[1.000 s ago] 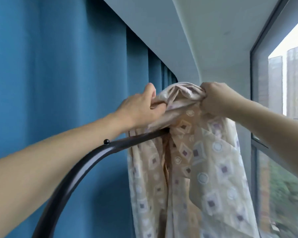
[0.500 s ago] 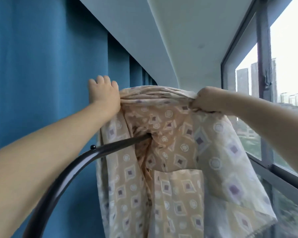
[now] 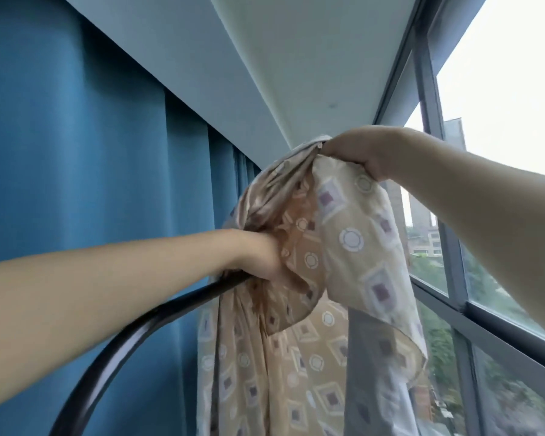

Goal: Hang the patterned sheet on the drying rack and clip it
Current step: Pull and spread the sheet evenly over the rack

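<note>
At the far left hangs a blue curtain [image 3: 76, 184], and in front of it the dark curved bar of the drying rack [image 3: 132, 338] rises from the bottom edge toward the middle of the view. The left hand [image 3: 265, 256] sits right where that bar disappears into cloth; its fingers are buried in the folds, so it seems to be grasping a bunch of fabric against the bar, though the fingers themselves are hidden and I cannot tell for certain. The patterned sheet [image 3: 328, 278], beige with squares and circles, is draped over the bar at that point and falls in long folds below it, while another portion rises up and to the right. There the right hand [image 3: 350, 152] is clenched around a gathered corner of the sheet, held high above the bar and near the ceiling line, with loose cloth billowing under it. Beyond, at the right edge, runs the window frame [image 3: 453, 278]. The step in hand looks like the hanging itself: the sheet is over the rack but bunched, not spread. The next move likely calls for carrying the raised portion along or across the bar and smoothing it flat; no clips are in view yet.
</note>
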### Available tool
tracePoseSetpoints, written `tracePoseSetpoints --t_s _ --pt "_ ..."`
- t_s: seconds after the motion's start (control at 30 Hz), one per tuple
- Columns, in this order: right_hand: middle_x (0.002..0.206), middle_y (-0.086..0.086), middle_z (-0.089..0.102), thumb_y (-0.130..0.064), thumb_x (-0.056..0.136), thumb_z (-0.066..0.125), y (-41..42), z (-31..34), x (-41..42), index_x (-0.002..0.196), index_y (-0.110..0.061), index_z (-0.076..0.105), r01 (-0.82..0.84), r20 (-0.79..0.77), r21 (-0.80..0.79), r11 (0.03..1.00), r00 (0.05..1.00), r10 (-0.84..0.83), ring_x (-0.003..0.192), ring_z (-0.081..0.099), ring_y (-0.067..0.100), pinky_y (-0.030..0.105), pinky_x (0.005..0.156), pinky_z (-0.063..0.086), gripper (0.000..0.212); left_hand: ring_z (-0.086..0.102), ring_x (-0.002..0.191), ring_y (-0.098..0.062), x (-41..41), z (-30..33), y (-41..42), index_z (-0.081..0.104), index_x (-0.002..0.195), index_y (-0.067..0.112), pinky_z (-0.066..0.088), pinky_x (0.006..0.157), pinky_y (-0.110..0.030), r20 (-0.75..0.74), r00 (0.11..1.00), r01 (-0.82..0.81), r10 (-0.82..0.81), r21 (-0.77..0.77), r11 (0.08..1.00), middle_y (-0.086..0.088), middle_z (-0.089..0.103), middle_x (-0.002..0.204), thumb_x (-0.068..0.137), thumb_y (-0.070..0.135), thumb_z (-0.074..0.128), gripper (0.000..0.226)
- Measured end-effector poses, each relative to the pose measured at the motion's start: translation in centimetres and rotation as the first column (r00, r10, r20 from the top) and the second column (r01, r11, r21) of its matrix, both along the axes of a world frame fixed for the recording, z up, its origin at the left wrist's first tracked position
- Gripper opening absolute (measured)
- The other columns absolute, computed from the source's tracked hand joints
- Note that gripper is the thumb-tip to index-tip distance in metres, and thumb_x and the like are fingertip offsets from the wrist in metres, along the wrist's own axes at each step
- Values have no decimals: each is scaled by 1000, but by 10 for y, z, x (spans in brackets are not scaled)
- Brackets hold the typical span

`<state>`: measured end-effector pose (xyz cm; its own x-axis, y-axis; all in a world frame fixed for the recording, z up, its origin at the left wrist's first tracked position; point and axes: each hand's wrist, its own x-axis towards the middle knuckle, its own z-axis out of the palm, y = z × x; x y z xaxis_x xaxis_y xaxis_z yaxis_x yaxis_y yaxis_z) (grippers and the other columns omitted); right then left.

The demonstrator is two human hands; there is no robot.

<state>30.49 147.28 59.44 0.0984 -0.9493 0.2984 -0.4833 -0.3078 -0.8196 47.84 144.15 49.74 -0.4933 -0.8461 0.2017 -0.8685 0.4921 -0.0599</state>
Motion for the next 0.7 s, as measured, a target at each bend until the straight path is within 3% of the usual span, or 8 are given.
tracePoseSetpoints --t_s 0.1,0.17,0.27,0.4,0.47,0.53,0.6,0.7 --pt "62 7 69 -18 95 47 -2 0 -1 74 -9 63 -38 45 5 999 998 37 49 67 21 35 53 58 28 49 125 -17 -7 -4 -20 48 139 23 41 105 -34 93 996 11 -8 -26 1000 5 49 140 60 77 63 96" --pt "58 7 66 -18 95 47 -3 -4 -2 71 -9 61 -65 76 0 998 995 65 45 64 20 33 51 57 29 57 110 -23 -10 -2 -27 64 118 10 46 95 -35 91 995 44 -38 -68 997 -5 62 121 76 62 56 67" --pt "53 8 62 -11 91 52 -4 -11 -6 69 -7 59 -41 118 -51 998 992 46 39 59 20 30 44 55 23 58 87 -22 -7 1 -28 62 81 12 45 76 -29 -71 992 97 -106 -115 989 -2 63 85 92 26 58 18" --pt "65 11 61 -10 80 61 -17 -18 -8 76 -7 60 46 116 -99 994 993 -35 48 57 23 29 54 52 5 64 87 -25 2 1 -22 64 91 18 52 78 -34 -451 884 201 -124 127 971 2 66 84 92 16 58 6" --pt "81 12 67 -21 77 66 -25 -26 -11 90 -8 65 180 -26 -225 957 981 -191 64 62 25 31 62 51 18 61 72 -20 10 13 -13 57 92 16 48 61 -29 -676 728 313 -117 175 933 -2 62 77 101 11 46 15" --pt "113 13 65 -43 87 57 -29 -42 -16 115 -12 61 258 -330 -277 925 879 -344 93 63 28 30 74 48 42 49 67 -17 24 33 -6 54 83 18 38 57 -27 -769 611 314 -189 16 949 -3 54 72 104 15 40 26" --pt "136 13 49 -58 94 41 -33 -62 -18 134 -19 49 277 -557 -130 952 774 -301 109 52 28 25 79 41 57 40 65 -15 38 46 -4 51 80 21 32 54 -26 -748 618 162 -241 -179 971 -1 45 71 104 23 40 27" --pt "138 9 32 -71 77 51 -40 -81 -9 141 -30 37 340 -505 -221 914 762 -405 117 39 29 38 96 40 77 32 54 -13 42 45 -6 47 78 20 33 44 -21 -681 689 60 -248 -287 956 3 35 62 102 23 41 26"
